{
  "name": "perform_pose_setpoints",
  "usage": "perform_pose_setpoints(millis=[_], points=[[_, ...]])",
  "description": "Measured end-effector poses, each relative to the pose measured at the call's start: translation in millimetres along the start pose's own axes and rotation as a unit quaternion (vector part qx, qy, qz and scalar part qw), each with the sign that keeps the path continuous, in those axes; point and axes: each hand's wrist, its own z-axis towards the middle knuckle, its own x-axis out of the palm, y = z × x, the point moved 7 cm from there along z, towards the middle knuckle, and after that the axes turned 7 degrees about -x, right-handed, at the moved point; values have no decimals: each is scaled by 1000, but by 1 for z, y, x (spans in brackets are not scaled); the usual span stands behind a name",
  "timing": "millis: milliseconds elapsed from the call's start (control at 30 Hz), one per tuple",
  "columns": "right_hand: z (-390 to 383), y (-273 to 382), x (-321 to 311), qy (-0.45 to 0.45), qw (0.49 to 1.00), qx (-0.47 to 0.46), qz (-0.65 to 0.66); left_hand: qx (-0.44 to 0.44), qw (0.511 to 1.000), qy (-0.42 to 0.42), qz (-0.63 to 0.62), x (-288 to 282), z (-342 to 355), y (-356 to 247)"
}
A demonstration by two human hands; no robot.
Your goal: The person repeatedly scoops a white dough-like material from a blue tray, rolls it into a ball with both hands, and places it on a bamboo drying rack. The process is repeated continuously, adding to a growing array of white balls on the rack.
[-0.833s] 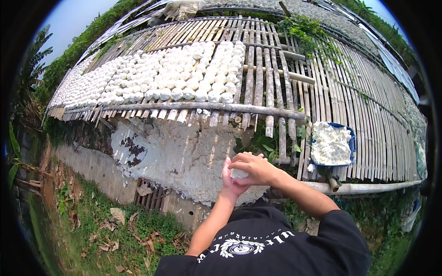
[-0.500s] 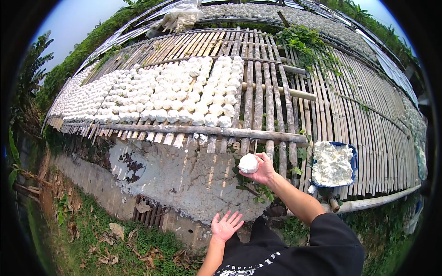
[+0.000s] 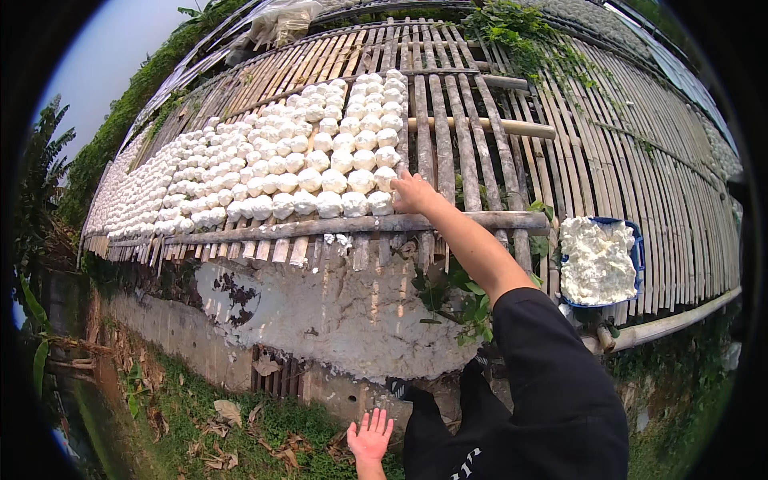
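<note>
My right hand (image 3: pixel 414 194) reaches palm down to the right end of the rows of white, doughy-looking balls (image 3: pixel 330 181), just above the front bamboo pole. Its fingers curl downward beside the end balls; whatever lies under them is hidden by the hand. Low in the view, my left hand (image 3: pixel 370 437) is held palm up, fingers spread, with nothing in it. On the slats to the right stands a blue tray (image 3: pixel 639 254) heaped with a lumpy white mass (image 3: pixel 596 264).
The bamboo slat rack (image 3: pixel 640 160) spreads wide, with gaps between slats. Its front pole (image 3: pixel 320 230) runs across before me. Green vines (image 3: pixel 520 40) grow through it at the back. Below are grey concrete-like ground (image 3: pixel 344 320) and grass with dry leaves (image 3: pixel 228 412).
My right hand has moved up and left from in front of the rack to the end of the rows. The ball seen in it is now out of sight. My left hand has dropped lower.
</note>
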Motion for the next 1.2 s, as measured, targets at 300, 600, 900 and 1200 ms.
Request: perform_pose_setpoints(millis=[300,600,900,1200], points=[[-252,-42,-16,-452,866,-20,214,-67,945,-8,321,77,29,70],[-578,-253,161,-306,703,625,147,-102,872,-28,478,125,72,155],[-586,-262,176,-350,681,618,178,-145,851,-12,504,135,80,237],[-560,-316,45,-284,837,462,-70,-129,830,-16,542,141,82,273]])
